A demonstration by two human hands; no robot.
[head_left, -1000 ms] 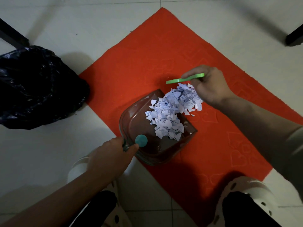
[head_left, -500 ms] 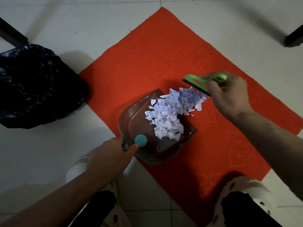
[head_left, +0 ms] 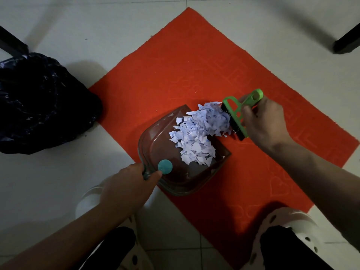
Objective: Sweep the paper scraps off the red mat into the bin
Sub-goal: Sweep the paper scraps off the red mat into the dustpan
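Change: over the last second the green plastic hand brush (head_left: pixel 238 114) has swung out to the right and turned from edge-on to bristles-down; the pan and the hand holding it have not shifted.
Bin: black plastic bin bag (head_left: pixel 39 102), crumpled, on the floor just off the mat's left corner, well apart from the heap.
Left hand: left hand (head_left: pixel 124 188) curled round the pan's handle, thumb beside the teal round cap (head_left: pixel 165 167).
Pan: clear brown-tinted plastic dustpan (head_left: pixel 152 137), flat on the mat's near-left edge, mouth facing up-right.
Scraps: white paper scraps (head_left: pixel 198 137) in one heap, part inside the pan, part spilling over its lip onto the mat.
Right hand: right hand (head_left: pixel 266 121) clamped on the brush handle, bristles touching the heap's far end.
Progress: gathering looks done and loading is about half done. Left to do: push the rest in, collect a few strays beside the lip, carry the pan and tip it into the bin.
Surface: red felt mat (head_left: pixel 175 65), faintly embossed, set cornerwise on a white tiled floor (head_left: pixel 78 26).
Room: dim; dark furniture legs (head_left: pixel 346 41) at the upper corners; white perforated clogs (head_left: pixel 288 221) at the bottom edge.
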